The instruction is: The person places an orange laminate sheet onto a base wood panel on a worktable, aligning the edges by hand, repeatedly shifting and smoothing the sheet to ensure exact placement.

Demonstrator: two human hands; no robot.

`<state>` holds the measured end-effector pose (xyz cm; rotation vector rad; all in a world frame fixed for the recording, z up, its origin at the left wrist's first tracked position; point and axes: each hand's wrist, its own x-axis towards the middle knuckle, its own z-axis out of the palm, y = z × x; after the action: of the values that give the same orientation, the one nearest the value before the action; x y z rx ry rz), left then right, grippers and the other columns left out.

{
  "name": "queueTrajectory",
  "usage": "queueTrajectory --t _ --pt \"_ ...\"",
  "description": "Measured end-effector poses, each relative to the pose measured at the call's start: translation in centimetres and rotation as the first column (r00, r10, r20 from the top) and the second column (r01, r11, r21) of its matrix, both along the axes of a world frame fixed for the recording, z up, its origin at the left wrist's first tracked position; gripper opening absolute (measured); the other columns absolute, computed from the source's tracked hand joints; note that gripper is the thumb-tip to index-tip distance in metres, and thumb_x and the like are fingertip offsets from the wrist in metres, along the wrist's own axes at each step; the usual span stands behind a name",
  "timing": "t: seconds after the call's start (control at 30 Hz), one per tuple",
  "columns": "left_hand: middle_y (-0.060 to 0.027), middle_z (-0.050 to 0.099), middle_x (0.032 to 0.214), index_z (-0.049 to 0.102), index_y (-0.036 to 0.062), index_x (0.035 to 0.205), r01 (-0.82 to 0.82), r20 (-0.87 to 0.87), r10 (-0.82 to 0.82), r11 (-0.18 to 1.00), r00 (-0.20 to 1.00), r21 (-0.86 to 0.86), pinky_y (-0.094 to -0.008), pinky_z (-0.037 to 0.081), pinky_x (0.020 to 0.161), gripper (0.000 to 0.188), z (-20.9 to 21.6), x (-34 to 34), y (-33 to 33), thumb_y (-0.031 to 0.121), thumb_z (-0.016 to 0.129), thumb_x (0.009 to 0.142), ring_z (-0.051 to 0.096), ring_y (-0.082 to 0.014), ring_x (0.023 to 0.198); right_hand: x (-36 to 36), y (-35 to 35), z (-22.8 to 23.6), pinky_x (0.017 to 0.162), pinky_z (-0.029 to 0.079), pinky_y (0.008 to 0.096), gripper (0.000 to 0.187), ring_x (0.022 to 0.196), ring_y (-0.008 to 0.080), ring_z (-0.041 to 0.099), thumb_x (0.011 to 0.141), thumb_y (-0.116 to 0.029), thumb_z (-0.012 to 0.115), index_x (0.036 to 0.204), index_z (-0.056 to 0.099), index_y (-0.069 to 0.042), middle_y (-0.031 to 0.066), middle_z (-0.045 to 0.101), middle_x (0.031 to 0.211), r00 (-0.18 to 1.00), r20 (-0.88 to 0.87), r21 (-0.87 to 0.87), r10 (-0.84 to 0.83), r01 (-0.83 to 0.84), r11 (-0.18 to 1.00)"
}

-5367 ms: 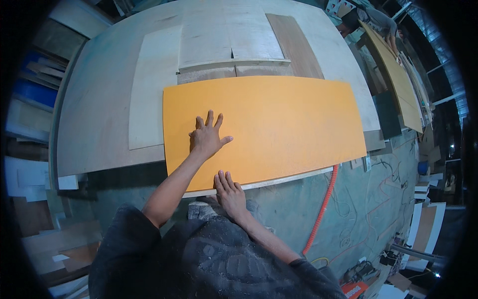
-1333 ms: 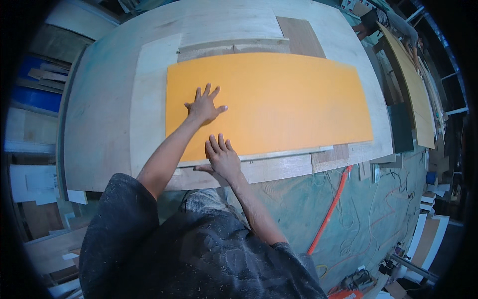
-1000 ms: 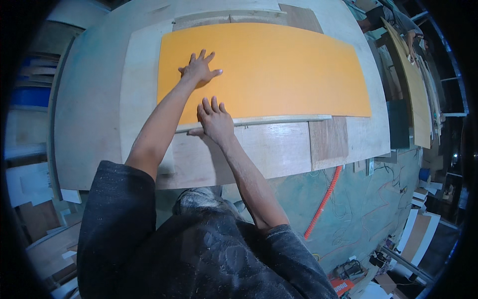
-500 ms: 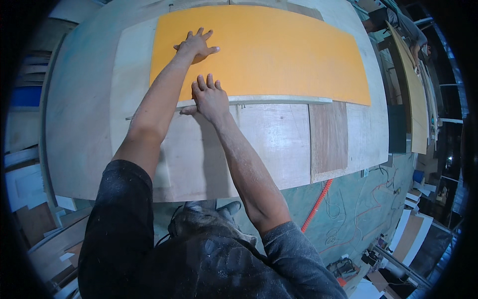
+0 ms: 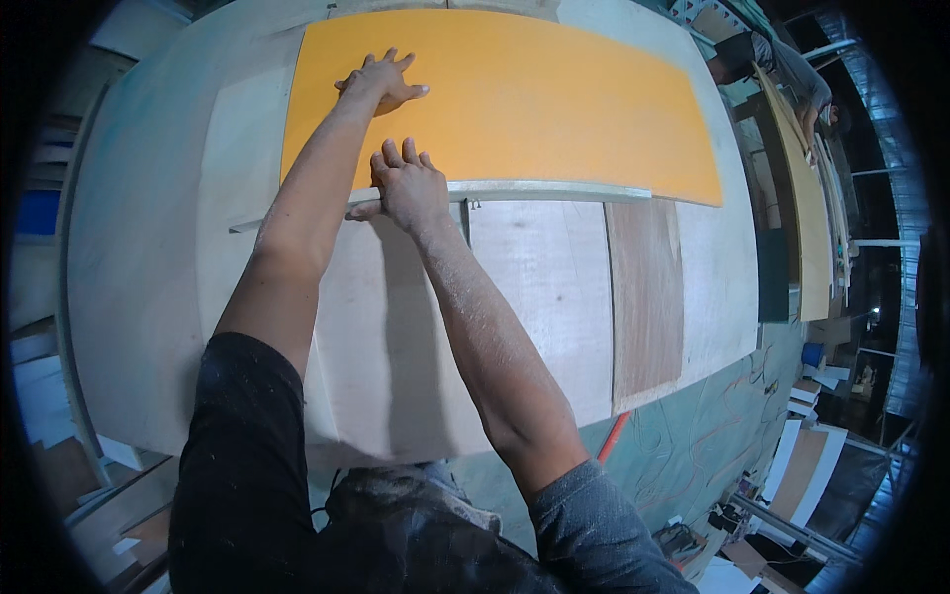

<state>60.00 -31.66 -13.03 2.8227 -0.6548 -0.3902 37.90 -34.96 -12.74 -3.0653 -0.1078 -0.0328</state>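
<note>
One orange panel (image 5: 534,109), flat on bench (image 5: 139,277), well in from near edge, toward far edge; long axis running left to right, roughly along near edge. Pale strip (image 5: 549,190) along panel's near long side. Right hand (image 5: 411,193) nearer bench's near edge, fingers over that side, thumb at strip; whether gripping, cannot tell. Left hand (image 5: 376,84) farther in, near panel's left end, fingers spread, grasping nothing. Panel's bulk rightward of both, toward bench's right edge.
</note>
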Motion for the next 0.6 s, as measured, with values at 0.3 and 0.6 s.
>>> queueTrajectory --t 0.3,0.6 --pt "-0.0035 0.010 0.177 0.018 0.0395 0.167 0.016 0.053 -0.019 0.998 0.998 0.063 -0.0786 0.026 0.117 0.097 -2.5 9.6 -1.6 0.081 0.056 0.088 0.017 -0.0449 0.158 7.2 1.2 -1.9 0.106 0.049 0.0437 0.104 0.145 0.0343 0.048 0.063 -0.072 0.084 0.137 0.061 -0.003 0.0153 0.056 0.149 0.985 0.153 0.008 -0.080 0.080 0.997" --pt "-0.0031 0.009 0.177 0.015 0.0353 0.168 0.083 -0.052 -0.077 0.987 0.996 0.136 -0.0821 0.040 0.106 0.097 0.8 6.5 -1.0 0.080 0.052 0.090 0.017 -0.0435 0.158 5.1 1.4 -0.5 0.090 0.053 0.0384 0.088 0.124 0.0288 0.059 0.076 -0.070 0.074 0.129 0.061 -0.001 0.0127 0.060 0.129 0.995 0.064 -0.018 -0.071 0.072 0.997"
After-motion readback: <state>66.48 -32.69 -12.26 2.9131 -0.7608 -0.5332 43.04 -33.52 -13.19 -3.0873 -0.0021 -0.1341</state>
